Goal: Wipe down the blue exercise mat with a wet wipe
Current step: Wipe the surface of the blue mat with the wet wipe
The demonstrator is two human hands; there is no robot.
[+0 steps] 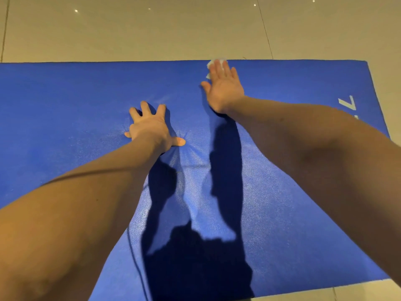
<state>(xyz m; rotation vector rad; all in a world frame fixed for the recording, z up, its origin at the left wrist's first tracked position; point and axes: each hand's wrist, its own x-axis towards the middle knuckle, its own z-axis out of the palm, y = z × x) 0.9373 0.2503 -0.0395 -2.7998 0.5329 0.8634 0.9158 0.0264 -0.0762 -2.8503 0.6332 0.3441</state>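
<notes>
Currently: mat (65,105) flat on floor (152,29). Left hand (152,127) splayed wide, bracing it. Right hand (224,85) flat, fingers straight, pressing wipe (210,64) at far edge. Step, I judge: wiping stroke. Next: I draw wipe back under firm pressure.

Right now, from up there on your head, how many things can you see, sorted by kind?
blue mat: 1
white wet wipe: 1
hands: 2, the left hand flat on the mat, the right hand pressing the wipe
Total: 4
</notes>
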